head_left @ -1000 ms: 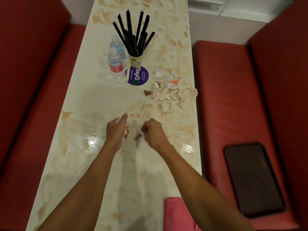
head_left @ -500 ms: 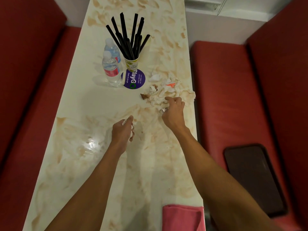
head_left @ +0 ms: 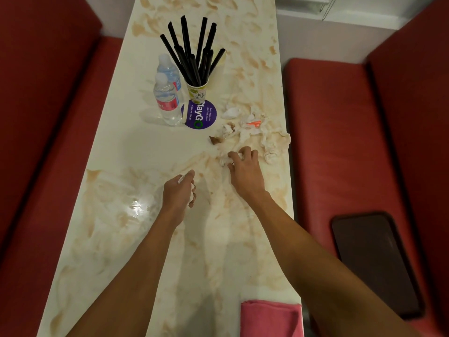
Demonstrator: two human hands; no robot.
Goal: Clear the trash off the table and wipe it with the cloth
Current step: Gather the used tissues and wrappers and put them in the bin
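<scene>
Since a second ago, my right hand has reached into the crumpled tissues and pinches one. My left hand stays clenched on a scrap; I should gather the pile inward before lifting.

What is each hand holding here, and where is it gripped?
Left hand: a small white scrap, enclosed in the fist. Right hand: fingers closing on the near edge of the crumpled tissues.

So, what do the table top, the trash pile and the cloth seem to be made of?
Table top: glossy marble-look stone or laminate; it mirrors a light.
Trash pile: crumpled white tissue paper, matte and stained.
Cloth: soft pink fabric, folded, probably microfibre.
</scene>
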